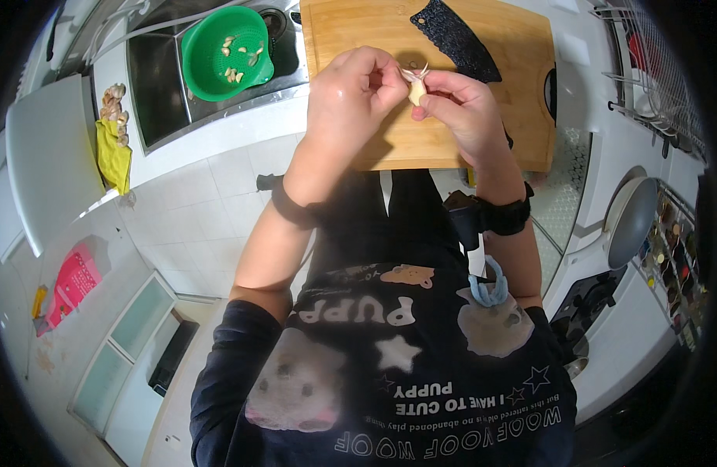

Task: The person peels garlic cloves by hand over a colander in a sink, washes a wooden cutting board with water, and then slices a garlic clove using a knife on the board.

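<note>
Above a wooden cutting board (358,35), my right hand (466,114) holds a partly peeled garlic clove (417,95) between thumb and fingers. Papery garlic skin (415,75) flares from the clove's upper end. My left hand (355,93) has its fingertips pinched at that skin, close beside the clove. Behind the hands, a black cleaver with a textured blade (457,41) lies flat on the board; my right hand hides part of it. To the left, a green colander (198,58) in the sink holds several pale garlic cloves (233,75) and some bits of skin.
Garlic bulbs (113,102) and a yellow-green cloth (114,157) lie on the counter left of the steel sink (160,87). A wire dish rack (656,64) stands at the far right. Below it are a frying pan (632,222) and a black hob (589,298).
</note>
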{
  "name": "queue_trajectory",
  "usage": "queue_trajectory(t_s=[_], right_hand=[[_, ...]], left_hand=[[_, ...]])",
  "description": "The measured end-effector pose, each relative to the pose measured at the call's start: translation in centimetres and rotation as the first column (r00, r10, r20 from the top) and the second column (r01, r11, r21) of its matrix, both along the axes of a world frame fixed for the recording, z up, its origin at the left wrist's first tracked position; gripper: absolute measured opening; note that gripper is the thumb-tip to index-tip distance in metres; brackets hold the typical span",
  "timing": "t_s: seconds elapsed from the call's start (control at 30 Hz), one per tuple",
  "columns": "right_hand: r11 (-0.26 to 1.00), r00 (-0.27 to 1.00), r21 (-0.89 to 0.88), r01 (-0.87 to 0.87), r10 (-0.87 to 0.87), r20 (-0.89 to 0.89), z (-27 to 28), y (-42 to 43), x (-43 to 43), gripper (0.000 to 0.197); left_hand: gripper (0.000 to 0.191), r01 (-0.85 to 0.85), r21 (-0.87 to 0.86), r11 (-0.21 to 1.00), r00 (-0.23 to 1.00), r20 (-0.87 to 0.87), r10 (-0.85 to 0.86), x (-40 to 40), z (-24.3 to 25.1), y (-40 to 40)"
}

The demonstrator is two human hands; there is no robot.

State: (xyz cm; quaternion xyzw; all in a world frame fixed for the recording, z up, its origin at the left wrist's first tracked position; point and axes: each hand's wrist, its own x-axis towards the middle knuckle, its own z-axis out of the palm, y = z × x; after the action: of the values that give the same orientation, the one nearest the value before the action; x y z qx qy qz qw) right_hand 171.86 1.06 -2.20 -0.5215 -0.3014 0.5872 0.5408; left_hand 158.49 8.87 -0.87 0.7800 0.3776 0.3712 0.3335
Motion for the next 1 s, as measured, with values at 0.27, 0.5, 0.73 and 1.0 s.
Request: queue_trajectory(t_s=[0.27, 0.5, 0.73, 1.0], right_hand=[[0.988, 0.956, -0.107, 0.108, -0.132, -0.261, 0.0, 0.6, -0.5, 0.025], [0.983, 0.897, -0.112, 0.146, -0.179, -0.404, -0.3, 1.2, -0.1, 0.011], [0.978, 0.919, -0.129, 0.164, -0.199, -0.341, 0.6, 1.9, -0.7, 0.012], [0.976, 0.968, -0.038, 0.216, -0.219, -0.127, 0.7, 2.3, -1.4, 0.017]], left_hand=[[0.008, -0.047, -0.153, 0.987, 0.996, -0.081, 0.035, -0.6, -0.2, 1.3], [0.009, 0.012, -0.525, 0.851, 0.985, 0.154, 0.081, -1.3, -1.1, 3.3], [0.032, -0.101, 0.119, 0.988, 0.896, -0.421, 0.142, -4.9, -4.3, 10.8], [0.021, 0.31, -0.178, 0.934, 0.949, -0.001, -0.315, -2.0, 0.9, 3.5]])
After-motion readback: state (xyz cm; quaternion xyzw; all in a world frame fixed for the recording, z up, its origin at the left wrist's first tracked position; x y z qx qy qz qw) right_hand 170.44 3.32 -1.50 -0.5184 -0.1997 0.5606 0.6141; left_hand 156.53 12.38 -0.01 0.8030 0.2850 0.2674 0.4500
